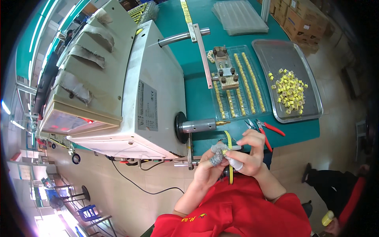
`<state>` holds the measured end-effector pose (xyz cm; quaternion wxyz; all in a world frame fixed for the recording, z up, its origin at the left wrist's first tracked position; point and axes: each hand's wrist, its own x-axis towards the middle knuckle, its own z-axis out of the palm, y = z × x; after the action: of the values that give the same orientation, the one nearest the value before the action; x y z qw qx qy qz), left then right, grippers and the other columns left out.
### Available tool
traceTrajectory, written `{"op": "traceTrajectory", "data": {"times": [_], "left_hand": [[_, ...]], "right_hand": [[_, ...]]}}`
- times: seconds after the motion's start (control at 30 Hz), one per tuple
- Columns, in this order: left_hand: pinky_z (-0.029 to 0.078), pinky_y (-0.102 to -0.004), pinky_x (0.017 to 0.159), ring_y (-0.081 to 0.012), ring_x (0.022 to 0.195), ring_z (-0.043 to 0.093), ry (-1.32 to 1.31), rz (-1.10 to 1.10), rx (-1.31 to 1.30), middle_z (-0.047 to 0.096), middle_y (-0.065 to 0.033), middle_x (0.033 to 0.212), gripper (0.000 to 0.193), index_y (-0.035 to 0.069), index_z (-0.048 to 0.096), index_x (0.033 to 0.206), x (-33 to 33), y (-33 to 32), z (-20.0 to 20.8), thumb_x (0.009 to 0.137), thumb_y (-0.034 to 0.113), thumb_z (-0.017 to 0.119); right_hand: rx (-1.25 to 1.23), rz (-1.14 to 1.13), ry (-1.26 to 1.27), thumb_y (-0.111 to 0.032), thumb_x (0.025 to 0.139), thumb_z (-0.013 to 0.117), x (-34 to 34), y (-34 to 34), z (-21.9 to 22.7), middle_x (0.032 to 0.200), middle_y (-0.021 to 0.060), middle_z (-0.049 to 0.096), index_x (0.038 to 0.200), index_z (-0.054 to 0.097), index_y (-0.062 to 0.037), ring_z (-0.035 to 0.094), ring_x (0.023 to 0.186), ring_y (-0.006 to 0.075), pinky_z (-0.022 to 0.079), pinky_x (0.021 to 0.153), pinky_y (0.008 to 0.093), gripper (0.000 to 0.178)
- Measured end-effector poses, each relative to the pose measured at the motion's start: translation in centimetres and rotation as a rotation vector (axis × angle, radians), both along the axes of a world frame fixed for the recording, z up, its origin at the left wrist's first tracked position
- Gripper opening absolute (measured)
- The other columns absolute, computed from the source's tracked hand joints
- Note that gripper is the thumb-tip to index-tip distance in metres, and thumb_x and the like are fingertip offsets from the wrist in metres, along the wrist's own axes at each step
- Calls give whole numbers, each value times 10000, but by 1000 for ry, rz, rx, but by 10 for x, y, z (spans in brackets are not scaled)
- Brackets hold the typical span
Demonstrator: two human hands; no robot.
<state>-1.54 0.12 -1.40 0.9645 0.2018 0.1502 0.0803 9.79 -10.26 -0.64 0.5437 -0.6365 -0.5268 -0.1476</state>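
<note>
My left hand and my right hand meet in front of my red shirt. Grey and white coverings wrap some fingertips. Pinched between the two hands is a small yellow part, mostly hidden by the fingers. Right behind it, a narrow yellow tape strip runs up and down. The right index finger is raised and bent. Just beyond the hands, the winding machine's spindle ends in a thin brass-coloured tip. Red-handled cutters lie on the green table to the right of it.
A large cream machine fills the left side. A clear tray holds rows of yellow coils beneath a metal arm. A steel tray carries a pile of small yellow parts. Clear trays are stacked behind. Another person stands at the lower right.
</note>
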Motion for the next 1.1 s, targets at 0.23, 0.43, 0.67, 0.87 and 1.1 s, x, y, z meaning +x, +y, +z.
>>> {"op": "traceTrajectory", "data": {"times": [0.23,0.43,0.67,0.87,1.1], "left_hand": [[346,-238,631,-104,737,432,-29,2,-17,473,-30,868,320,-1,459,1020,-1,4,4,796,193,581],[322,-209,580,-80,696,396,-64,-52,304,445,-7,818,185,31,486,987,-4,5,-5,886,184,510],[289,-209,549,-75,654,363,69,-104,411,426,-12,825,128,9,522,923,-23,12,8,873,128,518],[314,-212,570,-81,667,379,44,-123,407,443,-28,881,96,-10,523,923,-45,16,4,875,69,495],[358,-196,630,-50,743,467,30,-125,344,530,16,857,95,58,522,959,-70,20,-15,886,118,509]], "right_hand": [[-283,234,50,-151,669,700,10,-1,16,1014,49,571,1033,597,-97,458,938,251,379,833,328,382],[-239,241,210,-60,683,674,17,-2,18,926,48,579,895,592,-70,500,872,241,388,800,335,227],[-329,-324,426,-82,764,616,86,25,-14,910,75,555,944,573,-34,531,843,200,412,767,296,191],[-454,-133,252,-27,714,594,155,72,-61,1052,140,494,983,567,-34,434,992,328,358,880,344,271],[-482,96,122,-176,820,567,169,139,-39,945,30,566,978,563,-71,565,787,121,473,666,273,190]]}}
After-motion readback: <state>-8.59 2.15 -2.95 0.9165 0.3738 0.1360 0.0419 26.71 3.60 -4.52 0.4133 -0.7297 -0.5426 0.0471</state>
